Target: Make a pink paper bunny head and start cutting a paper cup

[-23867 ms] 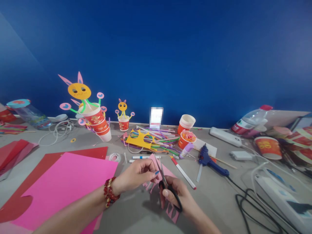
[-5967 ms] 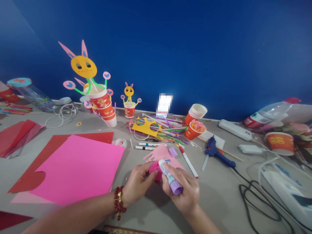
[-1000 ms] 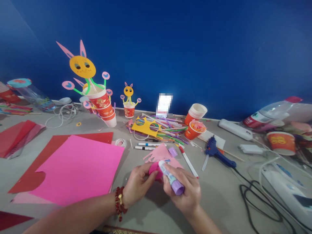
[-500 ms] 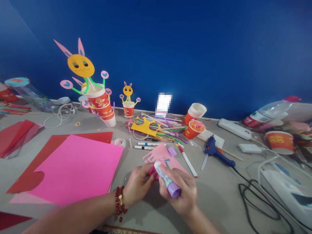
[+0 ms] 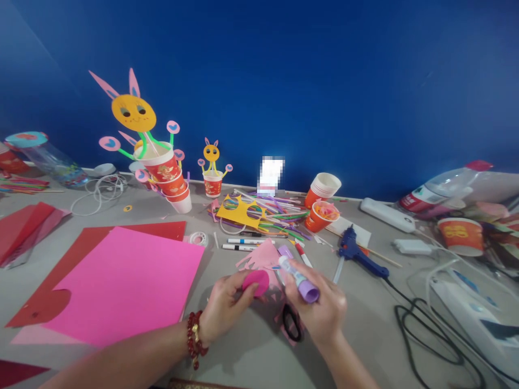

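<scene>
Pink disc [image 5: 256, 283] sat above the table [image 5: 247, 356], pinched between left hand [image 5: 225, 310] thumb and fingers. Right hand [image 5: 322, 302] gripped glue stick [image 5: 299, 280], now shifted right, clear of disc. Black scissors handle [image 5: 286, 323] had come into view.

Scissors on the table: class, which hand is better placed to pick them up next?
Probably the right hand: the scissors' black handle lies beside it, farther from the left hand. Neither is free, though: the right holds a glue stick, the left a pink disc.
</scene>
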Available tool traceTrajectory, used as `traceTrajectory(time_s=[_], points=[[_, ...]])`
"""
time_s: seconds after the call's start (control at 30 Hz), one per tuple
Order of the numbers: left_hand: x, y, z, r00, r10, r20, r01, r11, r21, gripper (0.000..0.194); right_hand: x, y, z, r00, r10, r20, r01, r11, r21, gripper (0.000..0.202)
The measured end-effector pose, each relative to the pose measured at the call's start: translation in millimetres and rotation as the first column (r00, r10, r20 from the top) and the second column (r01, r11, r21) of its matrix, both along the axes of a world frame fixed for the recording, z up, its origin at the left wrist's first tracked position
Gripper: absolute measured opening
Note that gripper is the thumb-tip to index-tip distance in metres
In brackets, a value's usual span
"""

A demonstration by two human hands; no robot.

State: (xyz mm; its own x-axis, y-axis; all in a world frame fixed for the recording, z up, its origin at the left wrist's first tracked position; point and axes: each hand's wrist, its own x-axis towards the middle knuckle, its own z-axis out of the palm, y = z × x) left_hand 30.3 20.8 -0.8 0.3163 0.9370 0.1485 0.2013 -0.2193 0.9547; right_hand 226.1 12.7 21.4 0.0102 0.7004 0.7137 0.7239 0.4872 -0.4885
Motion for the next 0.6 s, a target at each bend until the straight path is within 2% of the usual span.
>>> traceTrajectory(time_s=[0.07, 0.13, 0.2, 0.27, 0.33, 0.4, 0.5, 0.6], points=[[-0.3, 2.0, -2.5, 0.998, 0.016, 0.069, -0.009, 0.995, -0.099, 0.024, 11.4, 5.0, 0.7, 0.984, -0.134, -0.120, 0.133, 0.991, -0.013, 0.017], [0.4, 4.4, -5.4, 0.991, 0.035, 0.129, -0.014, 0.987, -0.162, 0.026, 20.3, 11.0, 1.4, 0.932, -0.215, -0.291, 0.199, 0.976, -0.083, 0.019], [1.5, 6.3, -7.1, 0.984, 0.038, 0.172, -0.006, 0.984, -0.179, 0.027, 26.4, 17.9, -0.2, 0.882, -0.227, -0.413, 0.166, 0.970, -0.177, 0.028], [2.2, 6.7, -6.8, 0.979, 0.026, 0.202, 0.013, 0.982, -0.188, 0.028, 30.3, 25.2, -5.5, 0.887, -0.184, -0.423, 0.084, 0.966, -0.245, 0.039], [1.9, 6.0, -4.8, 0.974, 0.010, 0.224, 0.035, 0.980, -0.194, 0.028, 32.2, 31.6, -13.8, 0.944, -0.131, -0.304, 0.043, 0.959, -0.279, 0.043], [0.7, 5.0, -2.0, 0.973, 0.007, 0.232, 0.039, 0.980, -0.193, 0.028, 31.5, 36.4, -22.4, 0.994, -0.083, -0.064, 0.061, 0.953, -0.296, 0.040], [-1.7, 5.0, 1.7, 0.973, 0.019, 0.229, 0.027, 0.980, -0.199, 0.029, 25.5, 41.2, -30.8, 0.964, -0.043, 0.261, 0.115, 0.956, -0.268, 0.041], [-3.2, 5.6, 3.7, 0.974, 0.026, 0.224, 0.019, 0.980, -0.198, 0.030, 19.4, 44.2, -32.9, 0.919, -0.069, 0.389, 0.165, 0.962, -0.220, 0.043]])
